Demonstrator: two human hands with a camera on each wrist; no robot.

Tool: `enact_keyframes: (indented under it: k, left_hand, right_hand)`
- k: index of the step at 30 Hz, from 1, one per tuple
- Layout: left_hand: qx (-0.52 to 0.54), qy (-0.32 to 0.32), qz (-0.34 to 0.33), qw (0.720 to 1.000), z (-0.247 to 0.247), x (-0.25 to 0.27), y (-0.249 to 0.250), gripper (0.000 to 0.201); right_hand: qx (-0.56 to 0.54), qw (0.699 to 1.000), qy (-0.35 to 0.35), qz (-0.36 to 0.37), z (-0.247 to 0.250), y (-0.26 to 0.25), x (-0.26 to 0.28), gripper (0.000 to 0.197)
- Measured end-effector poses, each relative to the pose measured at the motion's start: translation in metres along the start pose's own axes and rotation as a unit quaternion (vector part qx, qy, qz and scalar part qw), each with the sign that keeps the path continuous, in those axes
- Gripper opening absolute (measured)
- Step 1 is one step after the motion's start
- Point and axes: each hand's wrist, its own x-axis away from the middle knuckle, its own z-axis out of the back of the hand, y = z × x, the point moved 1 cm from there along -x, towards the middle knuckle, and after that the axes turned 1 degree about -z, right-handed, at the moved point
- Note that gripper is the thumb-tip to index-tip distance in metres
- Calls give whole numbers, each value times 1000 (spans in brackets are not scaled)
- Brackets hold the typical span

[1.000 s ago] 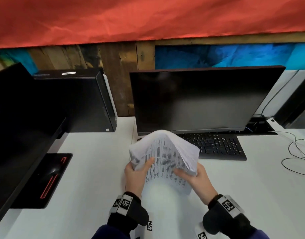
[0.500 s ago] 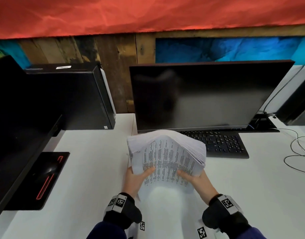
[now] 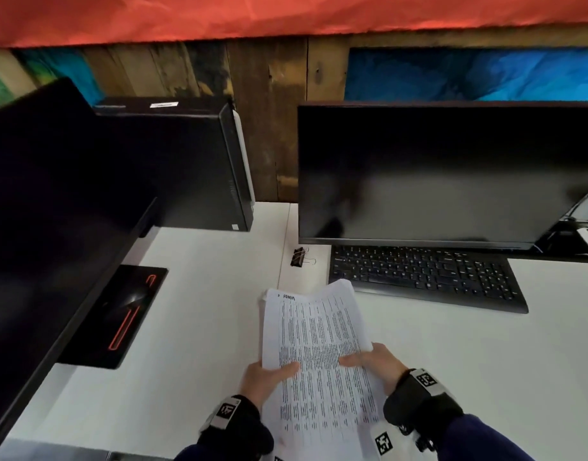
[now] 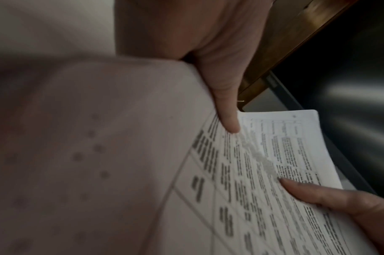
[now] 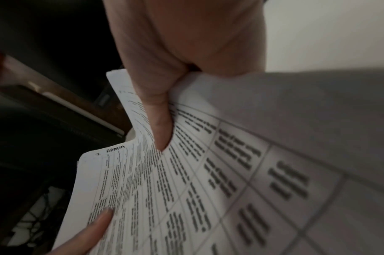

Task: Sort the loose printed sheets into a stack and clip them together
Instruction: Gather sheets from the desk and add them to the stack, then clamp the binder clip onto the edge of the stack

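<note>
The fingers under the white printed paper stack (image 3: 319, 354) are hidden, probably curled. The left hand (image 3: 266, 380) and the right hand (image 3: 375, 362) each pinch it, thumbs on top, above the white desk (image 3: 192, 327). The small black binder clip (image 3: 299, 257) lies near the black keyboard (image 3: 425, 276).

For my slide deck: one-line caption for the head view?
Both hands grip the printed sheets; binder clip waits by the keyboard.

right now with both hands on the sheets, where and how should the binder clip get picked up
Take the binder clip by its black body, pinched across the two flat sides, coming from above. It lies on the white desk left of the keyboard, wire handles toward the keyboard, so the near, left side looks open. The left hand seems closer.
</note>
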Motion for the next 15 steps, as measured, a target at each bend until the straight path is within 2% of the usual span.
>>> enact_keyframes:
  k: [2,4,5,6,8,9,10,11,12,13,15]
  left_hand:
    - [17,11,-3,1000,5,-1,4,25]
    - [53,16,-9,998,15,-12,6,59]
    - [64,23,-7,998,19,-18,8,77]
    - [59,45,-10,997,24,-23,14,87]
    - [-47,162,-54,984,31,-33,32,78]
    - [-141,238,-113,954,32,-36,46,70]
    - [-244,280,-192,908,29,-39,61,66]
    - [-340,278,-262,859,22,-41,77,62]
    - [-421,246,-306,818,12,-42,92,58]
    - [-478,192,-319,796,4,-52,100,54]
    - [-539,96,-290,785,-10,-68,113,48]
  right_hand:
    - [0,1000,9,-20,-4,-2,-4,45]
    - [-3,1000,14,-28,-6,-5,-6,38]
    - [-3,999,15,-30,-7,-5,-8,41]
    - [2,999,16,-36,-7,-7,-10,47]
    - [-3,999,16,-42,-6,-4,-16,61]
    - [-12,999,15,-37,-4,-2,-20,65]
    - [-11,999,10,-35,-4,-1,-20,70]
    - [-9,999,5,-31,-5,-2,-20,73]
    - [-17,999,5,-29,-6,-4,-17,68]
    - [-23,999,-1,-23,-8,-6,-14,57]
    - [-30,999,-13,-14,-13,-9,-6,43]
